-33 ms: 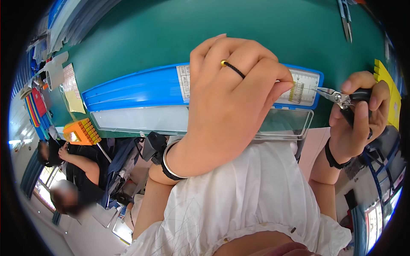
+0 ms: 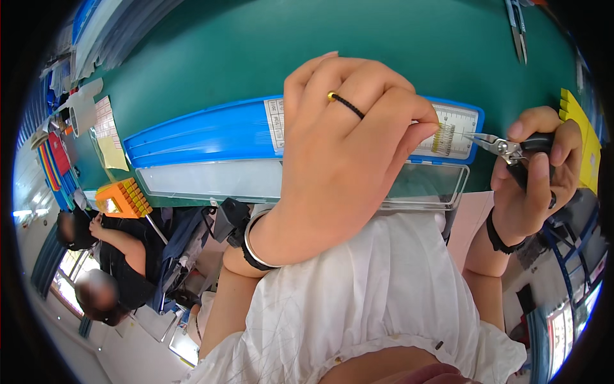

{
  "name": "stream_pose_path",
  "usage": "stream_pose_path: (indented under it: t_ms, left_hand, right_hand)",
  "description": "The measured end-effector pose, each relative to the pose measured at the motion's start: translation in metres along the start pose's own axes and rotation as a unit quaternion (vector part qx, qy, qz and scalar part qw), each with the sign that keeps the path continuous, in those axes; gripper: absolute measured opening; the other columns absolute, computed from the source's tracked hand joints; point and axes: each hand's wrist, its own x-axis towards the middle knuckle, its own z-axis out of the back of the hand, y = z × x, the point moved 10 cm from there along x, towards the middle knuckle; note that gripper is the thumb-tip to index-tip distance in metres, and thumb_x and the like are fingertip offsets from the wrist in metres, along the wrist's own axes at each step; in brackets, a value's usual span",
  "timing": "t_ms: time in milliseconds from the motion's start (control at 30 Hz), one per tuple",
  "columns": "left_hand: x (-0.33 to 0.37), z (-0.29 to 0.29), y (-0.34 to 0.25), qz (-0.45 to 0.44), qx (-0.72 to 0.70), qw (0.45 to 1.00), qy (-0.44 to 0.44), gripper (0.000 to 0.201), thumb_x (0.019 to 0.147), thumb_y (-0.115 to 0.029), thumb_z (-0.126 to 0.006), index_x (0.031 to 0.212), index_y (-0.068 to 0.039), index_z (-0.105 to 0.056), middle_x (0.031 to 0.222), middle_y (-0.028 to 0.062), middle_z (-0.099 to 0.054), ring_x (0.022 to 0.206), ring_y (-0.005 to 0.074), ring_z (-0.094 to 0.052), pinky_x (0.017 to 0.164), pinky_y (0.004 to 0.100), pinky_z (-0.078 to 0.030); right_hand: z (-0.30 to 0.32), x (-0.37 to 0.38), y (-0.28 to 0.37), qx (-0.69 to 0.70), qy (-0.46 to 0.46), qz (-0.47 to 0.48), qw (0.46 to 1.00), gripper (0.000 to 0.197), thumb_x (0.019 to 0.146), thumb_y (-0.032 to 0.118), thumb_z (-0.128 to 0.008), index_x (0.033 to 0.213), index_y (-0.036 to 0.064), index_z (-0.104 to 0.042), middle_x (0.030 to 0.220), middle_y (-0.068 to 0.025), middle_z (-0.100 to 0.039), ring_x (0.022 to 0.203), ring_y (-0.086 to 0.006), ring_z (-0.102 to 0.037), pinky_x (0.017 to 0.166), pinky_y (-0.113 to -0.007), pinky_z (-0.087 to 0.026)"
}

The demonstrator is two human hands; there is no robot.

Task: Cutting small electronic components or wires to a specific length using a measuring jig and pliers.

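My left hand, with a thin ring and a wrist bangle, is raised over a green table. Its fingertips pinch a small comb-like part with fine metal pins. My right hand grips small black-handled cutters, whose tips touch the right side of the pinned part. Beneath both hands lies a long blue tray with a white label, and a clear plastic tray sits along its near side.
A second pair of cutters lies at the far right of the table. A yellow block is at the right edge and an orange-yellow block at the left. Another person sits at lower left, with stacked trays at upper left.
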Motion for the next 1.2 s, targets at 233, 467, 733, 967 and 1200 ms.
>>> stream_pose_path:
  t_ms: [233, 467, 733, 967, 1200]
  left_hand:
    - [-0.001, 0.000, 0.004, 0.002, -0.049, 0.999, -0.003, 0.017, 0.076, -0.002, -0.079, 0.089, -0.009, -0.069, 0.089, 0.0030, -0.064, 0.086, 0.0244, -0.059, 0.079, 0.0358, -0.044]
    - [-0.012, 0.006, 0.003, -0.009, -0.081, 0.993, -0.089, 0.022, 0.070, -0.012, -0.077, 0.085, -0.011, -0.061, 0.093, 0.0027, -0.060, 0.097, 0.0270, -0.057, 0.095, 0.0479, -0.042]
    - [-0.017, 0.022, -0.004, -0.002, -0.080, 0.981, -0.176, 0.017, 0.072, -0.014, -0.077, 0.077, -0.009, -0.061, 0.088, 0.0054, -0.060, 0.094, 0.0256, -0.057, 0.094, 0.0479, -0.043]
    - [-0.018, 0.023, -0.002, -0.003, -0.078, 0.980, -0.183, 0.021, 0.073, -0.017, -0.078, 0.079, -0.010, -0.060, 0.088, 0.0030, -0.057, 0.092, 0.0243, -0.057, 0.092, 0.0478, -0.044]
    - [-0.020, 0.029, -0.025, -0.065, -0.019, 0.992, -0.110, 0.056, 0.059, -0.039, -0.087, 0.100, -0.008, -0.066, 0.118, 0.0126, -0.058, 0.128, 0.0347, -0.048, 0.107, 0.0741, -0.030]
  right_hand:
    - [-0.013, -0.001, -0.002, -0.079, 0.022, -0.009, 0.997, 0.030, 0.097, 0.019, -0.065, 0.099, 0.0075, -0.037, 0.102, -0.0255, -0.061, 0.058, -0.0107, -0.051, 0.046, -0.019, -0.045]
    - [0.020, -0.022, -0.018, -0.039, 0.003, -0.013, 0.999, 0.035, 0.097, 0.024, -0.068, 0.100, 0.0078, -0.038, 0.107, -0.0280, -0.062, 0.059, -0.0155, -0.055, 0.048, -0.022, -0.046]
    - [0.025, -0.024, -0.011, -0.108, -0.073, -0.005, 0.991, 0.046, 0.097, 0.035, -0.067, 0.101, 0.0021, -0.036, 0.105, -0.0229, -0.057, 0.055, -0.0123, -0.050, 0.046, -0.019, -0.039]
    - [0.022, -0.027, -0.015, -0.071, -0.007, -0.013, 0.997, 0.040, 0.100, 0.031, -0.064, 0.101, 0.0046, -0.035, 0.113, -0.0193, -0.056, 0.067, -0.0131, -0.050, 0.061, -0.022, -0.041]
    - [0.032, -0.027, -0.010, -0.104, -0.038, 0.001, 0.994, 0.041, 0.101, 0.035, -0.063, 0.096, 0.0040, -0.038, 0.113, -0.0205, -0.059, 0.066, -0.0132, -0.051, 0.059, -0.022, -0.039]
